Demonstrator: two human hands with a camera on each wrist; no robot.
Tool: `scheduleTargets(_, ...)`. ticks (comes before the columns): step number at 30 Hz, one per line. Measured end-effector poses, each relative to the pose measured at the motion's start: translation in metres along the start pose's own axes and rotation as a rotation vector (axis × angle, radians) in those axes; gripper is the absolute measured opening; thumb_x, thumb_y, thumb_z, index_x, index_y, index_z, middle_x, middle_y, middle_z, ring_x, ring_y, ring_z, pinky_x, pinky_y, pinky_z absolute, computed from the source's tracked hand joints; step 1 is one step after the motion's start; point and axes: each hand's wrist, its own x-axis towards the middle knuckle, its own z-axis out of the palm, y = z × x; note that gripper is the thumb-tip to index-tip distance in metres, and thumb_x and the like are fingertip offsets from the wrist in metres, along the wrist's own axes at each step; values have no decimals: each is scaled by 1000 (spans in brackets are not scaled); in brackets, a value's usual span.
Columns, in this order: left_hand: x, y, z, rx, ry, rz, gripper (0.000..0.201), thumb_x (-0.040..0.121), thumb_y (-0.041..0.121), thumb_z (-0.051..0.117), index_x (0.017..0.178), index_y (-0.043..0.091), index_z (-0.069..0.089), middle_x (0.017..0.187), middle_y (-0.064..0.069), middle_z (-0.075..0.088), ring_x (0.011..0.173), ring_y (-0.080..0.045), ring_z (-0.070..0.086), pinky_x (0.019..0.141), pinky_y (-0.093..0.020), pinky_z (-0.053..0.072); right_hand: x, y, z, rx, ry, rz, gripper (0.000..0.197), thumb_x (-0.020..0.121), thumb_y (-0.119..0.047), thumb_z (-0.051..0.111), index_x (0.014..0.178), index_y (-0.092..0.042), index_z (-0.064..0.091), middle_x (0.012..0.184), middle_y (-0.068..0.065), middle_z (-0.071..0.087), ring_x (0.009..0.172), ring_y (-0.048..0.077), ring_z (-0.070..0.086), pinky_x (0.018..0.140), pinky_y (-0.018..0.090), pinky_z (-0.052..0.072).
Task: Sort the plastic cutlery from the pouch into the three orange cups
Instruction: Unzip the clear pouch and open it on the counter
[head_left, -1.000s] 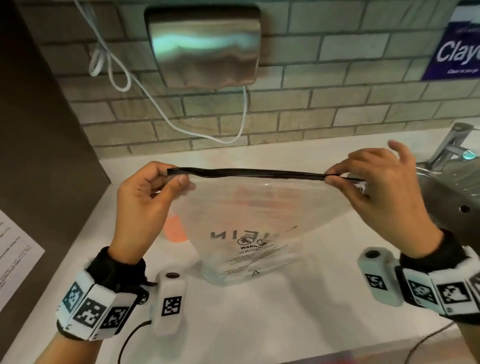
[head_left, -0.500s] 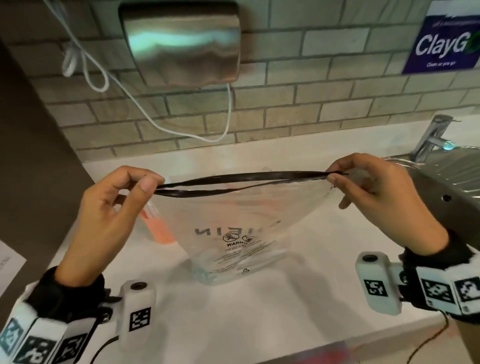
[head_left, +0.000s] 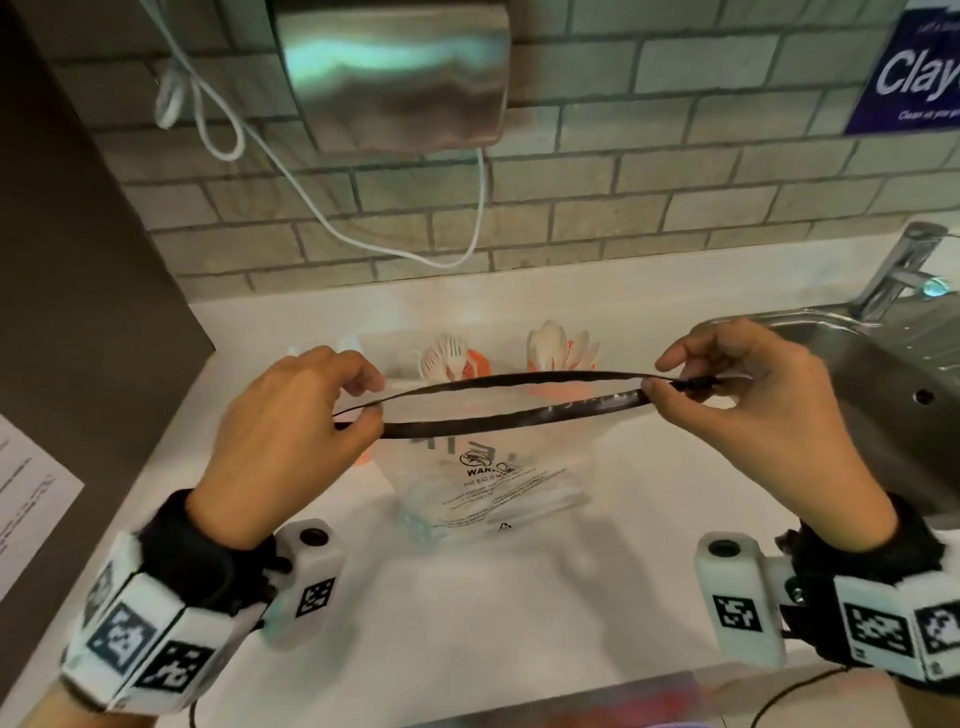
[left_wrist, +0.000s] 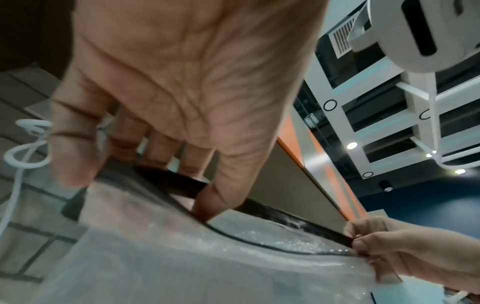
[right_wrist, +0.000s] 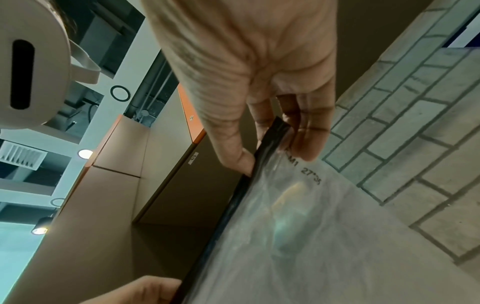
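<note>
**Both hands hold the pouch's mouth apart above the bench**

Low in the head view, both wrists carry white camera blocks and patterned bands. Just above them, the left hand (head_left: 291, 431) pinches the left end of the black zip strip (head_left: 514, 413) of the clear plastic pouch (head_left: 493, 483), thumb against curled fingers. At the right of the frame, the right hand (head_left: 748, 410) pinches the strip's right end the same way. The two halves of the strip bow apart in the middle, so the mouth gapes as a narrow slit. The pouch hangs below the strip, its printed warning text facing the camera and its bottom crumpled on the white bench (head_left: 519, 623).

Beyond the pouch, near the centre of the frame, two orange cups stand on the bench: the left cup (head_left: 475, 364) holds white forks and the right cup (head_left: 558, 364) holds white spoons. A third patch of orange shows behind the left hand, mostly hidden.

At far right sit a steel sink (head_left: 883, 364) and tap (head_left: 904, 265). On the brick wall at the top hangs a metal hand dryer (head_left: 395, 67) with a white cable looping down.
</note>
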Motion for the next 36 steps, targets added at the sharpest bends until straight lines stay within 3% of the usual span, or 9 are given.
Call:
scheduleTargets(3,3,-9,22,-22,-23,-184,23,82,34,62,102,22,61,100,0,60,88,-23,62,73,-33,45,-8,-2,6,-74,-19,-16,27,69,0,71,74,-25,63,68,0,51,70,19,54,65,18,49)
scheduleTargets(6,7,-15,36,-568,53,-393,1,87,18,61,87,18,60,88,-1,62,69,-19,65,68,-33,56,-22,-3,15,-135,-19,-33,27,68,-1,65,77,-27,61,63,-4,43,66,13,50,60,14,44)
scheduleTargets(9,4,-7,41,-1121,117,-509,27,87,-9,50,76,15,57,79,-6,59,68,-15,60,58,-14,53,-38,3,26,-246,-21,-20,27,65,-7,62,83,-27,62,62,-9,36,60,8,46,57,12,39)
scheduleTargets(16,-3,18,33,-1841,90,-683,38,88,-11,35,63,15,48,60,-2,54,44,-7,53,48,-16,50,-58,23,38,-351,-131,185,21,76,-3,68,90,-19,64,79,-2,51,60,5,51,57,11,36)
scheduleTargets(20,-14,24,30,-1707,-38,-685,35,90,-10,33,79,18,52,71,-3,40,31,-1,31,32,-10,23,-50,20,36,215,77,301,31,86,10,53,79,-20,56,74,-12,65,66,6,66,65,8,48)
scheduleTargets(23,-29,22,33,-1252,-243,-471,36,85,-13,48,92,19,61,65,-3,57,44,-7,44,36,-9,27,-44,12,40,805,149,497,31,91,8,41,82,-15,59,70,-8,67,71,11,64,71,24,57)
scheduleTargets(26,-49,21,48,-957,-531,-320,28,64,17,80,88,22,66,51,6,49,42,-6,35,37,-10,26,-42,5,44,1107,129,643,27,92,4,36,85,-12,56,68,-1,65,67,13,62,66,30,60)
scheduleTargets(32,-76,11,80,-658,-621,-216,14,72,21,77,70,25,64,52,12,50,45,1,44,53,-18,34,-62,-2,49,798,68,516,24,95,-2,38,84,-15,55,52,-9,57,44,4,51,40,17,45)
scheduleTargets(36,-67,0,74,-964,-294,-416,26,70,3,64,56,22,54,63,4,55,64,-9,51,58,-23,42,-82,13,32,617,-267,472,10,76,-13,54,84,-12,61,43,-1,43,34,8,38,37,15,35)
